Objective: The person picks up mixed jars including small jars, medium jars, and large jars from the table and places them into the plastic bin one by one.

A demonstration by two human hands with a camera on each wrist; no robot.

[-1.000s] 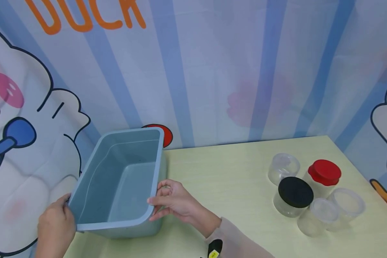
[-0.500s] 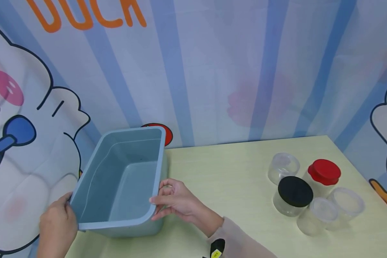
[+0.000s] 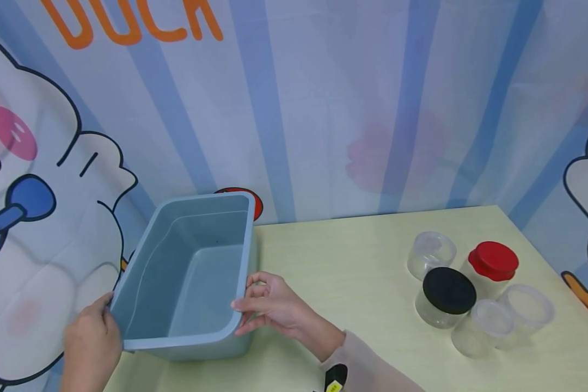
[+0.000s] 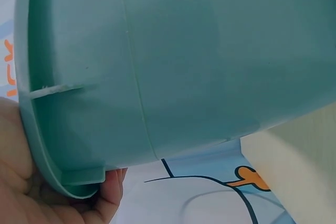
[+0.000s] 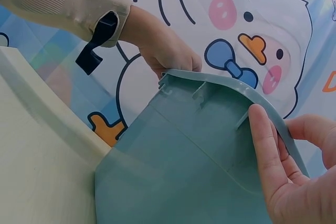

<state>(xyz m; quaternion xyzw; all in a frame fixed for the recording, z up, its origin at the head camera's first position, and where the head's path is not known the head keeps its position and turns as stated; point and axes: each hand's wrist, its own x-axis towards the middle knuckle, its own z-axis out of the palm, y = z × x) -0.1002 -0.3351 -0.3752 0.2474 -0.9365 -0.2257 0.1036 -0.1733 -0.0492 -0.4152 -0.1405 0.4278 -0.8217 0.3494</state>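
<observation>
A blue-green plastic bin point(image 3: 176, 272) with a rounded rim stands at the left of the table, nothing in it. My left hand point(image 3: 92, 340) grips its near left corner; in the left wrist view the hand point(image 4: 63, 203) curls round the rim from below. My right hand point(image 3: 274, 307) pinches the right side of the rim near the front corner, thumb on top. From the right wrist view, the fingers point(image 5: 265, 145) lie under the rim against the outer wall, and the left hand point(image 5: 170, 59) shows at the other corner.
On the right of the pale table point(image 3: 343, 283) stand several clear plastic jars: one with a red lid point(image 3: 494, 261), one with a black lid point(image 3: 449, 291), and others with clear or whitish tops point(image 3: 431, 253). A printed blue cloth point(image 3: 323, 109) hangs behind the table.
The bin has shifted slightly to the right in the head view, with both hands still holding its rim. The jars have stayed in place.
</observation>
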